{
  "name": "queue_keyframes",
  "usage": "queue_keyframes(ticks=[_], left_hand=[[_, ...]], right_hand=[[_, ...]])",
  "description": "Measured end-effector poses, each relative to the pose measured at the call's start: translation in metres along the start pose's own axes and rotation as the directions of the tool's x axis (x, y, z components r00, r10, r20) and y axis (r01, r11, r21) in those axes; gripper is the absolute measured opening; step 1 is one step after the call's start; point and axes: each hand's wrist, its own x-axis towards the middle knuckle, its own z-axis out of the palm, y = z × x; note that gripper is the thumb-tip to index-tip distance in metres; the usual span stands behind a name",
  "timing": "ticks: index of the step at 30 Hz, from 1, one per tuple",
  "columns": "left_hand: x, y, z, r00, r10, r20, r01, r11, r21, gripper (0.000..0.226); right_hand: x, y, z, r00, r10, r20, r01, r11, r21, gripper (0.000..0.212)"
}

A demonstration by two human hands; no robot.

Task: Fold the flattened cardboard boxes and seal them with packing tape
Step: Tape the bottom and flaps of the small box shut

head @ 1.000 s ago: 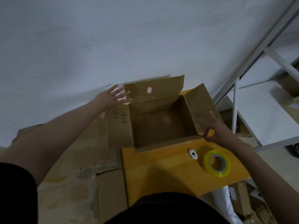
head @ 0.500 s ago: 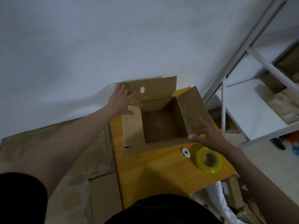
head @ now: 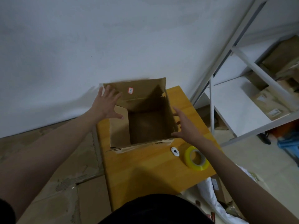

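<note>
Two hands, left hand (head: 106, 105) and right hand (head: 186, 126), are flanking the open box (head: 142, 117) on the yellow table (head: 145, 165), fingers spread flat against its flaps; folding side flaps evenly before reaching for the tape roll (head: 196, 158) seems wisest.

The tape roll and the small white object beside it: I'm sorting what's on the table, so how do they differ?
The tape roll is yellow and translucent; the small white object is opaque white with a dark spot. The roll is a ring with an open core and is the larger; the white object is a flat oval. The roll lies nearer the table's right edge; the white object lies nearer the cardboard box. Both rest untouched on the table.
</note>
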Motion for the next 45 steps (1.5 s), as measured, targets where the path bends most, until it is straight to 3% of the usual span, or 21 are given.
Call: queue_keyframes(ticks=[2, 5, 8, 11, 14, 17, 19, 21, 25, 31, 38, 45], left_hand=[[0.000, 0.000, -0.004, 1.000, -0.012, 0.006, 0.012, 0.999, -0.040, 0.119], [-0.002, 0.000, -0.013, 0.999, -0.025, -0.043, 0.020, 0.994, -0.105, 0.107], [-0.009, -0.003, -0.024, 0.986, -0.057, -0.158, 0.037, 0.991, -0.128, 0.093], [-0.014, -0.004, -0.027, 0.990, -0.050, -0.128, 0.015, 0.966, -0.259, 0.077], [-0.024, 0.003, -0.027, 0.998, 0.054, 0.017, -0.041, 0.901, -0.431, 0.062], [-0.038, 0.012, -0.019, 0.961, 0.076, 0.267, 0.097, 0.810, -0.579, 0.078], [-0.047, 0.016, -0.009, 0.920, 0.072, 0.384, 0.207, 0.744, -0.635, 0.091], [-0.055, 0.020, 0.002, 0.896, 0.070, 0.439, 0.255, 0.728, -0.636, 0.096], [-0.073, 0.032, 0.029, 0.911, 0.010, 0.413, 0.265, 0.753, -0.603, 0.081], [-0.088, 0.070, 0.051, 0.916, -0.175, 0.360, 0.399, 0.466, -0.790, 0.103], [-0.051, 0.097, 0.038, 0.885, -0.253, 0.392, 0.464, 0.403, -0.789, 0.108], [0.020, 0.127, -0.002, 0.901, -0.224, 0.373, 0.430, 0.331, -0.840, 0.103]], right_hand=[[0.005, -0.005, 0.003, 0.989, -0.022, 0.147, 0.016, 0.999, 0.045, 0.103], [0.012, -0.006, 0.007, 0.917, 0.041, 0.397, -0.088, 0.991, 0.102, 0.088], [0.019, -0.001, 0.004, 0.881, 0.050, 0.470, -0.116, 0.987, 0.112, 0.090], [0.028, -0.002, 0.000, 0.946, 0.013, 0.323, -0.072, 0.982, 0.173, 0.064], [0.042, -0.006, 0.006, 0.995, 0.010, 0.098, -0.028, 0.983, 0.179, 0.032], [0.054, -0.004, 0.017, 0.995, 0.018, -0.102, -0.011, 0.997, 0.070, 0.014], [0.058, 0.002, 0.025, 0.987, 0.088, -0.137, -0.092, 0.996, -0.020, 0.034], [0.057, 0.009, 0.034, 0.978, 0.200, -0.055, -0.204, 0.977, -0.069, 0.059], [0.051, 0.022, 0.049, 0.960, 0.270, 0.074, -0.273, 0.962, 0.030, 0.080], [0.051, 0.026, 0.055, 0.939, 0.318, 0.130, -0.332, 0.938, 0.103, 0.079], [0.072, 0.047, 0.035, 0.957, 0.289, 0.005, -0.284, 0.939, 0.193, 0.081], [0.113, 0.079, -0.015, 0.964, 0.265, -0.022, -0.263, 0.961, 0.089, 0.081]])
